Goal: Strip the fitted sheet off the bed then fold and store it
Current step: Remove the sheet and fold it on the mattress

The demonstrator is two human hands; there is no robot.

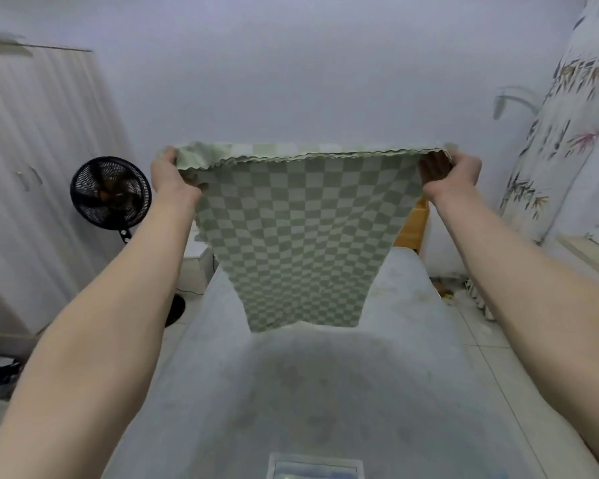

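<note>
Bare gray mattress [325, 392] below, checked sheet held up high above it.

Both arms reach out over the bed. The left hand [168, 176] grips the top left corner of the green and white fitted sheet [301, 236], and the right hand [453, 174] grips the top right corner. The sheet hangs down flat between them, off the mattress. A black fan [110, 193] stands by the left wall, and a flowery curtain [564, 115] hangs on the right.

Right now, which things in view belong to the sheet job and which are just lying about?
Job: green checked fitted sheet, left hand, right hand, bare grey mattress.
Lying about: black standing fan, pale wardrobe, floral curtain.
</note>
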